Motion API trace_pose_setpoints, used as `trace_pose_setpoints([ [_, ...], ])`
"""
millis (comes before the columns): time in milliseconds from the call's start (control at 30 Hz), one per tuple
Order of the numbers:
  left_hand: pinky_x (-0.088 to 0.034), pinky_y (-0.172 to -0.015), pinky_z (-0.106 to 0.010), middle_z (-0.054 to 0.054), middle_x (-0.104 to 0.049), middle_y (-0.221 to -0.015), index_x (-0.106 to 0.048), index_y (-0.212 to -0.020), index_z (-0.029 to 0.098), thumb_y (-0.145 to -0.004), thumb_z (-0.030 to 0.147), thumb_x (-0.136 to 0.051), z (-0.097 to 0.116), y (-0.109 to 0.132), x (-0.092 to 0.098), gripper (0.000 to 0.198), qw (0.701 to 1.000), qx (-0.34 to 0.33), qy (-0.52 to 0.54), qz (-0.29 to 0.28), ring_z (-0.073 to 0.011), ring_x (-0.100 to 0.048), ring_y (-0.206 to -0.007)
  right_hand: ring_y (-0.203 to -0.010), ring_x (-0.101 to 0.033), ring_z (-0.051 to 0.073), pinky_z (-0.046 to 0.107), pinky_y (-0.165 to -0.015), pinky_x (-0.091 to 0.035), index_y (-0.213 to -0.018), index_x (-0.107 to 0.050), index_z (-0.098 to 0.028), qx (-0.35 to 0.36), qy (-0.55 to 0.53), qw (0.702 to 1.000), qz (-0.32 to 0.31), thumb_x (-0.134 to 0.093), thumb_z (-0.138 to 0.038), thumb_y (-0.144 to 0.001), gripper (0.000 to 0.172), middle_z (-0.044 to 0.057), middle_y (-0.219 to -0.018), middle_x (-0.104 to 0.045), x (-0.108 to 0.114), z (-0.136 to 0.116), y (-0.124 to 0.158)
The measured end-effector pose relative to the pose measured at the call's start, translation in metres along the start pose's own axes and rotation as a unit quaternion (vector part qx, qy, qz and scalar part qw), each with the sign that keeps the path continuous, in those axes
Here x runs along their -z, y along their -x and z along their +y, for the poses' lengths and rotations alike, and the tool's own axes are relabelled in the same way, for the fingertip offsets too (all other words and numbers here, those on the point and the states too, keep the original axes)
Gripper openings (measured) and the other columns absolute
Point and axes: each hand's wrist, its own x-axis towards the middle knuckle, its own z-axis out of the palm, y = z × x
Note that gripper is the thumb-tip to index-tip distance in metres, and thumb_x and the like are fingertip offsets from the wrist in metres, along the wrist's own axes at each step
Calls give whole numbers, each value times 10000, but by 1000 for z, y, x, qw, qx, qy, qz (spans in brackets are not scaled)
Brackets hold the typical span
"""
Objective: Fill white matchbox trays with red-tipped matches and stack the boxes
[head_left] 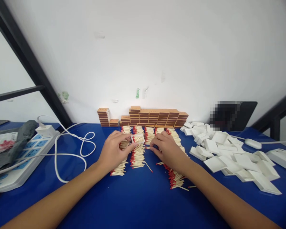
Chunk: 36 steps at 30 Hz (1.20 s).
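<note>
My left hand (117,146) grips a small white matchbox tray (143,140) between thumb and fingers. Several matches lie inside it. The tray is above a row of red-headed matches (137,156). My right hand (168,149) is to the right of it, its fingers curled and brought together over the matches. At those fingertips a match (147,147) shows in part; the palm hides what else they may touch. More matches (176,178) lie in a heap under the right wrist, and one loose match (149,167) rests on the blue table between the hands.
Stacked brown matchboxes (154,117) line the wall. To the right is a pile of empty white trays (228,152), with a dark phone-like device (246,116) behind and a white charger case (253,143) beyond. At left are a power strip (25,162), white cables (55,159) and a grey bag (11,146).
</note>
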Motion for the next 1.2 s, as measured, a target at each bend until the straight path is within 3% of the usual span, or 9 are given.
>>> trace_pose_setpoints([
  [367,-559,-831,-379,-42,-764,-920,-768,-1114,210,-945,481,-774,3,0,1,319,1000,-7,-1,-10,-211,-668,-891,-968,-528,275,442,-911,-438,-875,-676,-183,-17,46,999,-15,-671,-190,-994,120,101,-961,-671,0,9,-2],
  [833,-557,-848,-376,-34,-762,-919,-766,-1139,206,-936,439,-795,4,-1,2,311,1000,-26,-11,-4,-214,-676,-902,-1013,-531,270,415,-913,-421,-884,-691,-189,-28,0,999,-44,-743,-254,-969,118,80,-987,-665,7,0,1],
  [1000,-555,-810,-365,-41,-759,-916,-769,-1146,200,-937,447,-791,4,0,0,325,999,-37,-9,-5,-212,-668,-879,-1012,-542,277,407,-871,-427,-859,-701,-165,-42,62,995,-67,-733,-236,-973,138,106,-1009,-690,3,-5,-3],
  [1200,-556,-821,-360,-37,-755,-917,-769,-1155,212,-930,442,-800,4,1,-1,323,999,-32,-2,-10,-207,-666,-880,-968,-559,270,392,-838,-427,-846,-721,-160,4,149,987,-50,-727,-263,-981,170,123,-985,-710,0,-5,-3],
])
